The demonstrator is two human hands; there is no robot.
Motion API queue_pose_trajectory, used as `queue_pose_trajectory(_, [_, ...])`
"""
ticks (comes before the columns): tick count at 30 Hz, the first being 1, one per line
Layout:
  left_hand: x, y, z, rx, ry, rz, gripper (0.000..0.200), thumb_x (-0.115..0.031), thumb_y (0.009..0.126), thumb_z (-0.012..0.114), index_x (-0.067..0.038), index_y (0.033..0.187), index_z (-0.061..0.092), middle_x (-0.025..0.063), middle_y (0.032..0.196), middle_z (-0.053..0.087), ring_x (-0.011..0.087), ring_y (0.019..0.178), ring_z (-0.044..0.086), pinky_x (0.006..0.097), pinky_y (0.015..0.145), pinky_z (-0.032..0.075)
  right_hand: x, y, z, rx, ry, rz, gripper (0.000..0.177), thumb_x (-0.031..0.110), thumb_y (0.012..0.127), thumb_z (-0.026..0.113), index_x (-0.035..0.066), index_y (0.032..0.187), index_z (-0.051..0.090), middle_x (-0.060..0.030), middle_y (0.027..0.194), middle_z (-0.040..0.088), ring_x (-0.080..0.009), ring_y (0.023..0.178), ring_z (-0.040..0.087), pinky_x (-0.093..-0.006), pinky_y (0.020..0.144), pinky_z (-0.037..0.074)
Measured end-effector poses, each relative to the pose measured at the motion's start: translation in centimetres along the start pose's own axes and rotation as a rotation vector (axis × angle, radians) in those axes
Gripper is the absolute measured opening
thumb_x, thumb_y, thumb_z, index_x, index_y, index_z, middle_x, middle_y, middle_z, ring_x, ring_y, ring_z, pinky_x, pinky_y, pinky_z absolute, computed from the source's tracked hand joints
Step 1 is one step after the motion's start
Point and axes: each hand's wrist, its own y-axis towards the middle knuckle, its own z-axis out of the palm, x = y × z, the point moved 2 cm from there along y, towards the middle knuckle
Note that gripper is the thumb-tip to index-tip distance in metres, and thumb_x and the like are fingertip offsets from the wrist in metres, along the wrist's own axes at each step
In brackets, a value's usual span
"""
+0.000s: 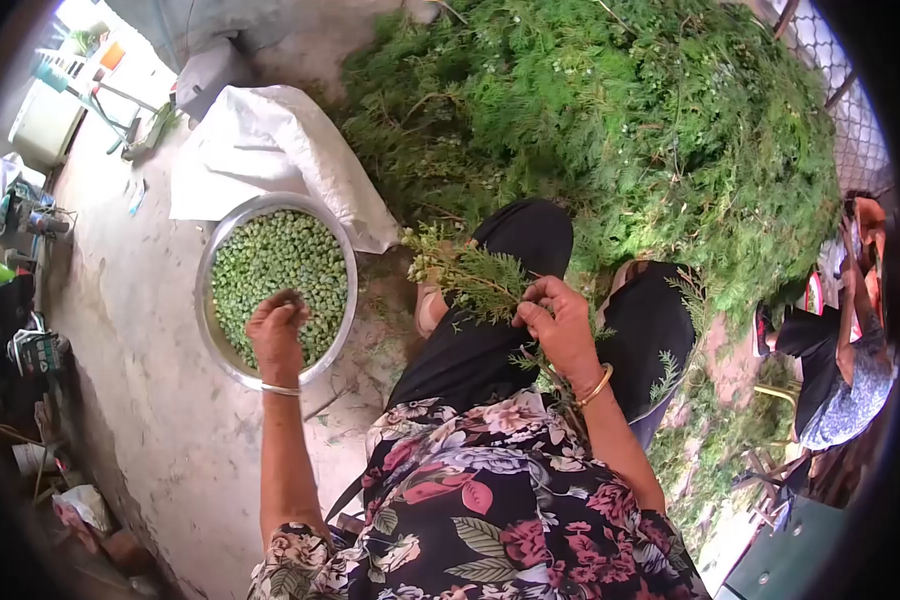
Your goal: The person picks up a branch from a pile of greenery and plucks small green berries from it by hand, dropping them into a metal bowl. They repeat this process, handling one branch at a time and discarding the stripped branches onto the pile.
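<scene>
My left hand (278, 335) hangs at nine o'clock over the steel bowl (215, 330) of green pods (275, 260), its grip bunched shut, contents hidden. It is probably dropping pickings. My right hand (560, 325) pinches a leafy sprig (470, 275) at twelve, above my lap. Next, I judge, the left must cross over and strip it gently.

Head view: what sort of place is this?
Probably an outdoor yard used for sorting harvested plants: bare concrete ground, a big heap of green cuttings, a wire fence behind it. The left hand is over a metal bowl of green bits; the right hand holds a sprig.
</scene>
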Motion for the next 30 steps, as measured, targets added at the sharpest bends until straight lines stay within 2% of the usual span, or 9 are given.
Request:
queue_pose_trajectory(3, [-1.6, -0.4, -0.2, -0.117, 0.37, 0.327, 0.043, -0.006, 0.072, 0.067, 0.011, 0.11, 0.056, 0.0227, 0.113, 0.058, 0.0306, 0.108, 0.056, 0.035, 0.09, 0.046, 0.4, -0.1, -0.1, -0.002, 0.021, 0.009, 0.008, 0.0, 0.083, 0.059, 0.001, 0.09, 0.055, -0.0056, 0.079, 0.062, -0.0089, 0.066, 0.058, -0.0219, 0.057, 0.044])
queue_pose_trajectory(5, [-5.2, -2.5, 2.4, -0.406, 1.604, 0.877, 0.046, -0.008, 0.073, 0.066, 0.01, 0.113, 0.055, 0.0228, 0.116, 0.057, 0.0311, 0.109, 0.054, 0.0367, 0.092, 0.044, 0.5, 0.0, 0.5, -0.051, 0.009, -0.052, 0.012, 0.0, 0.081, 0.063, 0.0, 0.089, 0.055, -0.0041, 0.078, 0.06, -0.0092, 0.066, 0.059, -0.0227, 0.058, 0.045])
queue_pose_trajectory(6, [-3.9, -1.8, 2.0, -0.314, 1.397, 0.913, 0.047, -0.013, 0.074, 0.068, 0.009, 0.115, 0.056, 0.0226, 0.112, 0.058, 0.0293, 0.107, 0.054, 0.0383, 0.092, 0.043, 0.6, 0.1, 0.6, -0.047, 0.013, -0.053, 0.012, 0.0, 0.081, 0.063, 0.0, 0.089, 0.055, -0.0041, 0.078, 0.06, -0.0092, 0.066, 0.059, -0.0227, 0.058, 0.045])
queue_pose_trajectory(9, [-3.2, -3.2, 7.5, 0.222, 0.312, 0.112, 0.046, -0.016, 0.077, 0.07, 0.008, 0.114, 0.057, 0.0162, 0.101, 0.062, 0.0224, 0.086, 0.062, 0.033, 0.08, 0.05, 0.6, 0.2, 0.8, -0.06, -0.027, -0.113, 0.015, 0.001, 0.078, 0.066, 0.0, 0.088, 0.055, -0.0034, 0.078, 0.059, -0.0094, 0.066, 0.059, -0.0234, 0.059, 0.047])
queue_pose_trajectory(15, [1.0, -4.1, 16.5, 0.518, -0.492, -0.386, 0.035, -0.008, 0.087, 0.061, 0.006, 0.118, 0.053, 0.0145, 0.102, 0.064, 0.0224, 0.084, 0.065, 0.0349, 0.073, 0.053, 1.1, 0.1, 0.7, -0.055, 0.008, -0.075, 0.014, 0.001, 0.077, 0.068, 0.0, 0.084, 0.056, -0.0027, 0.077, 0.06, -0.0086, 0.066, 0.059, -0.0237, 0.06, 0.047])
queue_pose_trajectory(18, [1.9, -3.6, 16.7, 0.399, -0.527, -0.385, 0.027, -0.002, 0.086, 0.059, 0.002, 0.112, 0.053, 0.0128, 0.098, 0.064, 0.0234, 0.082, 0.064, 0.0359, 0.071, 0.052, 1.5, -0.2, 0.9, -0.042, -0.069, 0.007, 0.014, 0.002, 0.076, 0.069, 0.001, 0.084, 0.058, -0.0074, 0.08, 0.063, -0.0137, 0.062, 0.06, -0.0268, 0.058, 0.048])
queue_pose_trajectory(21, [0.9, -4.4, 16.4, 0.367, -0.504, -0.3, 0.024, 0.001, 0.085, 0.059, 0.001, 0.108, 0.053, 0.0123, 0.096, 0.064, 0.0226, 0.081, 0.064, 0.0347, 0.069, 0.052, 3.2, -0.9, 1.8, -0.134, -0.65, -0.241, 0.021, 0.006, 0.074, 0.071, 0.002, 0.092, 0.06, -0.0105, 0.086, 0.065, -0.023, 0.07, 0.062, -0.0329, 0.065, 0.049])
queue_pose_trajectory(23, [-0.1, -5.4, 16.0, 0.375, -0.476, -0.247, 0.023, 0.003, 0.084, 0.059, 0.0, 0.106, 0.053, 0.0123, 0.095, 0.064, 0.0219, 0.08, 0.064, 0.0342, 0.068, 0.052, 6.6, -1.6, 2.8, -0.391, -1.043, -0.726, 0.03, 0.011, 0.071, 0.072, 0.004, 0.099, 0.062, -0.0106, 0.092, 0.066, -0.0304, 0.086, 0.06, -0.0397, 0.077, 0.047])
queue_pose_trajectory(30, [-2.0, -7.9, 15.7, 0.406, -0.365, 0.044, 0.025, 0.008, 0.081, 0.059, 0.0, 0.104, 0.054, 0.0103, 0.097, 0.063, 0.0206, 0.082, 0.064, 0.0347, 0.073, 0.056, 4.4, 1.0, 4.6, -0.184, -0.77, -0.747, 0.031, 0.011, 0.071, 0.073, 0.008, 0.101, 0.066, -0.0051, 0.097, 0.068, -0.0288, 0.096, 0.057, -0.0405, 0.087, 0.04])
